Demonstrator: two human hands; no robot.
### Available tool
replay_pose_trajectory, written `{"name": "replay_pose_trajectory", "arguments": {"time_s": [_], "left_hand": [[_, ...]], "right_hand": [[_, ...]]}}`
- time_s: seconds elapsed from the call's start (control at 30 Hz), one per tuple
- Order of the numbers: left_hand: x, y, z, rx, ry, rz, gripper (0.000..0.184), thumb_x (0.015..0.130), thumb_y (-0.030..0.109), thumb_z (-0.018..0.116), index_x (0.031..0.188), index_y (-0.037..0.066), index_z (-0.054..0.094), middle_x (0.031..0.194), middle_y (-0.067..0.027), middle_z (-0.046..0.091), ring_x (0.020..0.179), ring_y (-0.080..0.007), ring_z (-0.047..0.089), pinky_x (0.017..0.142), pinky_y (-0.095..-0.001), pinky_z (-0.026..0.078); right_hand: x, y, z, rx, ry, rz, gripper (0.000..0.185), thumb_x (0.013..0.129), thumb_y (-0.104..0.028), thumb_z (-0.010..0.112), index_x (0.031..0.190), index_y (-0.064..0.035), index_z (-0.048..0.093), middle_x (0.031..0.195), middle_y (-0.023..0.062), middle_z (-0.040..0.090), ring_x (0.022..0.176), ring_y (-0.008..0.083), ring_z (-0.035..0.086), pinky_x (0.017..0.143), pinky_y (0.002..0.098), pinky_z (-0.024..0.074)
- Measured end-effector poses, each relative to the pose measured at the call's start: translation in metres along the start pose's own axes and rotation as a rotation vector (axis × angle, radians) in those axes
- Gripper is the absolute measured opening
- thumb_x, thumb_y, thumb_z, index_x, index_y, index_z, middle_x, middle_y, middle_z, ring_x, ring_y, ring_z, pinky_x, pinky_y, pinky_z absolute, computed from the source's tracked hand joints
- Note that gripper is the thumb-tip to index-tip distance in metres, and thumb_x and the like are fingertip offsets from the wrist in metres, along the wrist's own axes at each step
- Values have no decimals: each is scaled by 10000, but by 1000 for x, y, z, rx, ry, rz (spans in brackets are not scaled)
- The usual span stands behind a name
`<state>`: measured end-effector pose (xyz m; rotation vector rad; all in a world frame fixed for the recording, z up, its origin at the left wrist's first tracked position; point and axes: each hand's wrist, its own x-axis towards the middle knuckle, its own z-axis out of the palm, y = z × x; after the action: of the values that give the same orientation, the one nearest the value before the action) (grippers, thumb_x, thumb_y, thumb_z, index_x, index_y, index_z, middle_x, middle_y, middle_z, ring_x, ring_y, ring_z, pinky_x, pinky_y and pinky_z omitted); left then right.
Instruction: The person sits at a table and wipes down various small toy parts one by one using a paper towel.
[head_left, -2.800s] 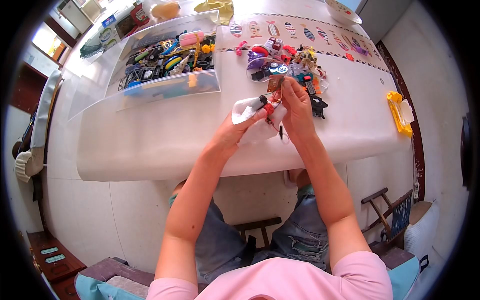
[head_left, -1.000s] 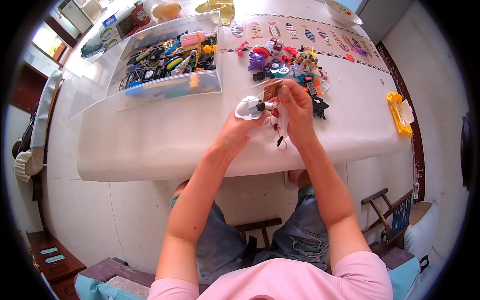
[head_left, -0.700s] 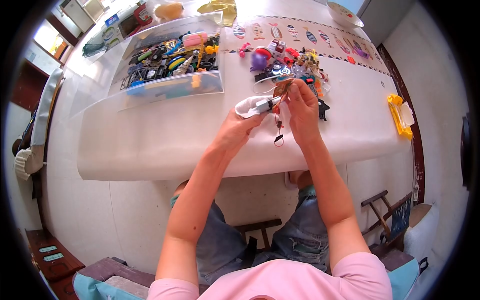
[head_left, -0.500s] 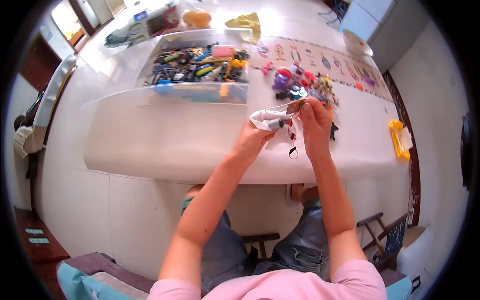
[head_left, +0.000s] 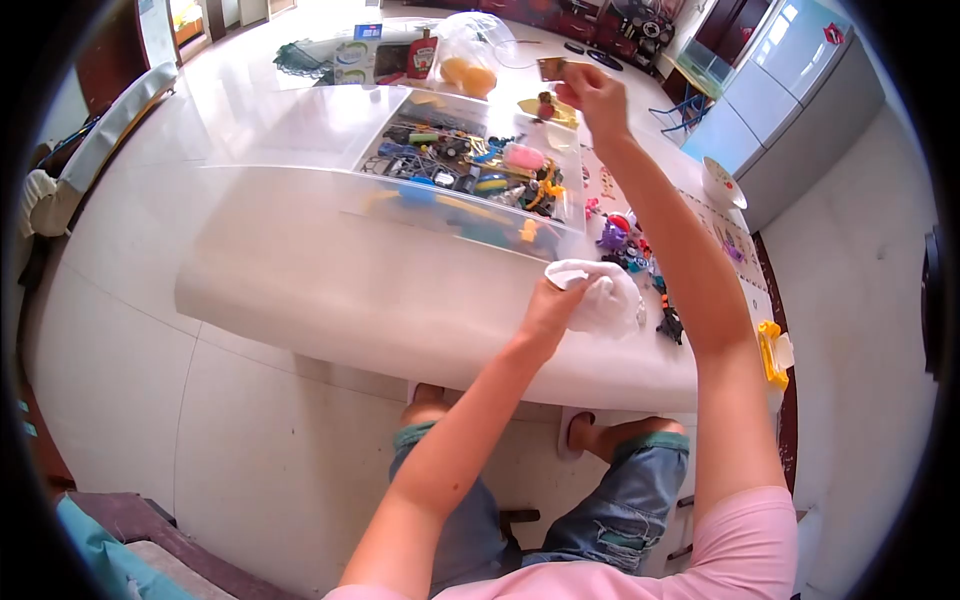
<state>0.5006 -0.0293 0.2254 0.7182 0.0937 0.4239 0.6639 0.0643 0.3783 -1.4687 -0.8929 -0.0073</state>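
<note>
My left hand (head_left: 548, 318) is closed on a crumpled white cloth or wipe (head_left: 606, 302) near the front of the table. My right hand (head_left: 597, 98) is raised toward the far side, above and beyond a clear plastic bin (head_left: 470, 225). Its fingers pinch a small brownish board with thin wires (head_left: 551, 69). A small dark reddish part (head_left: 545, 106) shows just below the board, seemingly hanging from it. Toys and small parts (head_left: 455, 165) fill the bin. A pile of small colourful toys (head_left: 622, 238) lies right of the bin, partly behind my right forearm.
Behind the bin are a plastic bag with orange contents (head_left: 468, 75), a red pouch (head_left: 422, 55) and a box (head_left: 355, 62). A yellow wipes pack (head_left: 772, 355) sits at the right edge, a bowl (head_left: 722, 184) farther back. Yellow wrapping (head_left: 565, 115) lies behind the bin.
My right hand has moved up and away from my left hand, carrying the wired board. My left hand keeps the white cloth; the grey piece seen in it before no longer shows. The view has turned.
</note>
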Motion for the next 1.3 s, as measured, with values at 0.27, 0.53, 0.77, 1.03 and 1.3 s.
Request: {"name": "replay_pose_trajectory", "arguments": {"time_s": [0.27, 0.53, 0.77, 1.03, 1.3], "left_hand": [[0, -2, -11, 64, 34, -12, 230, 813, 102, 561, 1025, 15, 541, 927, -34, 589, 795, -109, 578, 665, -252, 468], [-2, 3, -12, 87, 12, -19, 214, 806, 103, 559, 1002, 20, 569, 904, -34, 598, 810, -101, 561, 701, -246, 447], [3, -2, -14, 69, 98, 77, 259, 780, 43, 497, 1031, 24, 557, 912, -16, 584, 822, -97, 552, 713, -240, 449], [1, 0, 0, -2, 37, -42, 286, 826, 12, 423, 1106, 25, 484, 1022, -48, 557, 926, -131, 547, 802, -266, 449], [16, -18, -10, 164, 48, 0, 292, 848, 54, 454, 1139, 31, 464, 1043, -48, 554, 943, -126, 549, 815, -273, 454]], "right_hand": [[26, 65, 111, -113, -58, 255, 137, 811, -66, 564, 911, -20, 646, 830, 92, 635, 699, 149, 631, 644, 225, 532], [19, 54, 75, -30, -335, 115, 273, 836, -125, 530, 1079, -4, 553, 943, 124, 613, 873, 154, 593, 818, 234, 463], [-47, 16, -85, -214, -294, 87, 196, 859, -123, 505, 1003, -41, 610, 874, 59, 622, 775, 104, 573, 673, 222, 473], [-159, 54, -241, -755, -126, 128, 153, 815, -127, 545, 887, -39, 648, 706, 58, 630, 627, 88, 561, 578, 229, 441], [-204, 82, -247, -1153, -116, 15, 199, 721, -206, 624, 857, -63, 604, 814, 74, 596, 809, 236, 536, 721, 339, 445]]}}
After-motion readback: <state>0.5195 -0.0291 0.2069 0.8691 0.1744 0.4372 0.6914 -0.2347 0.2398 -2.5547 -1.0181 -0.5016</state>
